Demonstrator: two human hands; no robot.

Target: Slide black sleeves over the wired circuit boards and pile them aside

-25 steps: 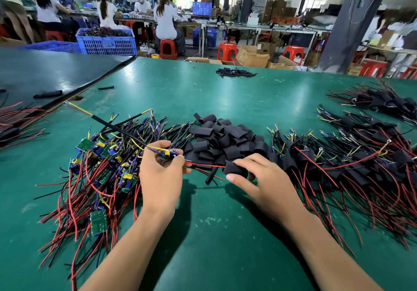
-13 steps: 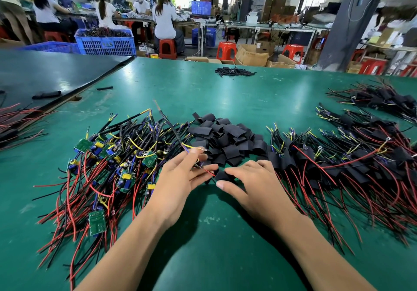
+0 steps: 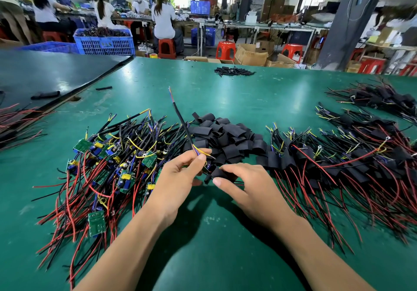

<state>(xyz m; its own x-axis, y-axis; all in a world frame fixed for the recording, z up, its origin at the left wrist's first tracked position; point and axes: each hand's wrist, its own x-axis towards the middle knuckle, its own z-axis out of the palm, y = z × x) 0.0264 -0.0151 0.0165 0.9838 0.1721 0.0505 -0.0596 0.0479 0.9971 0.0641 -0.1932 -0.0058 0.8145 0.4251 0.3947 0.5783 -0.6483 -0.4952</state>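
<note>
Beyond the far left edge of the green table point(image 3: 225, 234), a blue slatted crate point(image 3: 105, 42) stands heaped with dark wired parts, and open cardboard boxes point(image 3: 251, 54) sit on the floor further right; what they hold cannot be made out. Near the middle of the table, the left hand point(image 3: 178, 177) pinches the yellow and blue leads of a black cable point(image 3: 180, 119), which slants up and away from the fingers. Just to its right, the right hand point(image 3: 252, 186) curls thumb and fingers round a black sleeve point(image 3: 217, 173), a short, flattened matte tube. Whether a board sits inside it cannot be told. Left of the hands lies a heap of bare boards point(image 3: 117, 162), green with red and black wires. Behind the hands lie loose sleeves point(image 3: 225, 137). The sleeved boards point(image 3: 349, 159) are piled at the right.
</note>
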